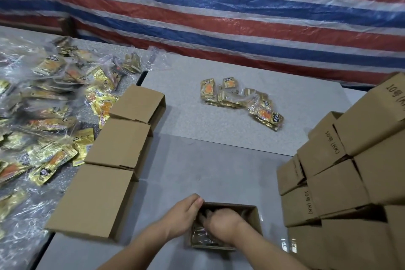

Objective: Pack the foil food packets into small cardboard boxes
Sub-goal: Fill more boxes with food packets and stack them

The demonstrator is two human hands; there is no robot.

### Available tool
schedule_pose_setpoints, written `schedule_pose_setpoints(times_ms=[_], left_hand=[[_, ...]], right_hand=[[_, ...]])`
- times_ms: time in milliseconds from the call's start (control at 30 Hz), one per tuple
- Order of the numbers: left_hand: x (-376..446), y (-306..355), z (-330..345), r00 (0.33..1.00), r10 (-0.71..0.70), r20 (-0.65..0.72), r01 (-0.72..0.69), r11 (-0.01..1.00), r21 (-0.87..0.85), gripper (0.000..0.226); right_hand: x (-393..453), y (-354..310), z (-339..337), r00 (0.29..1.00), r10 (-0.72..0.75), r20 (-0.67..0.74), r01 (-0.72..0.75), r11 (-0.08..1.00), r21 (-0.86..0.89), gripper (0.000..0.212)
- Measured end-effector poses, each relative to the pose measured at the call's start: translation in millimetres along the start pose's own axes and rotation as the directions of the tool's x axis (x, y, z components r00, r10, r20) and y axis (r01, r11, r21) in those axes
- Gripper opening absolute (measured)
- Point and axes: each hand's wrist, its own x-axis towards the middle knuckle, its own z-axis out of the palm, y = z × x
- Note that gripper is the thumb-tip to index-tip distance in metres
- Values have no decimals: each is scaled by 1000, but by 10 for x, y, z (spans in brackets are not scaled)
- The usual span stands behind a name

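A small open cardboard box [254, 215] stands on the grey table near me, with dark foil packets [200, 238] lying inside. My left hand [183, 215] grips the box's left wall at its far corner. My right hand [222, 224] is down inside the box, fingers curled onto the packets; whether it holds one is hidden. A small heap of gold foil packets [238, 99] lies loose farther back on the table.
Three closed cardboard boxes [119, 144] stand in a row to the left. Beyond them a large spread of gold packets in clear plastic bags [43, 116] covers the left table. A stack of boxes [346, 171] rises on the right. A striped tarp [219, 17] hangs behind.
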Motion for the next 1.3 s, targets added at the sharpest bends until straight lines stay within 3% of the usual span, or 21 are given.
schedule_pose_setpoints(times_ms=[100, 200, 267, 367, 500, 600, 700, 833, 1133, 1233, 1300], left_hand=[[11, 6, -7, 1000, 2, -4, -2, 1000, 6, 35], [2, 9, 2, 1000, 2, 3, -2, 1000, -13, 36], [4, 2, 6, 1000, 10, 0, -10, 1000, -29, 35], [8, -2, 14, 1000, 17, -1, -17, 1000, -22, 35], [4, -15, 25, 1000, 23, 0, -23, 1000, -11, 35], [-15, -19, 41, 999, 38, 17, -38, 999, 7, 34], [-36, -13, 82, 998, 58, 27, -58, 998, 7, 33], [-41, -10, 60, 998, 60, 26, -61, 997, 44, 34], [-6, -10, 11, 997, 27, 72, -31, 998, 46, 34], [0, -19, 13, 997, 19, 75, -22, 999, 36, 35], [8, -15, 16, 997, 10, 78, -12, 999, 34, 35]], right_hand=[[-29, 33, 26, 997, 73, 23, -76, 986, 147, 45], [-234, 78, -88, 993, 115, 38, -114, 780, 616, 60], [-378, 161, -210, 991, 126, 53, -125, 680, 722, 50], [-544, 241, -272, 982, 186, 36, -157, 688, 709, 34], [-585, 203, -155, 979, 205, -16, -172, 857, 485, 36], [-469, 98, -44, 976, 205, 78, -218, 867, 448, 42], [-281, 23, 20, 957, 209, 203, -276, 873, 402, 33], [-104, -133, 19, 946, 231, 228, -299, 894, 334, 39], [-336, 150, -104, 917, 185, 353, -352, 793, 498, 36], [-346, 136, -16, 883, 265, 387, -434, 775, 460, 59], [-337, 72, 59, 855, 237, 462, -473, 723, 504, 71]])
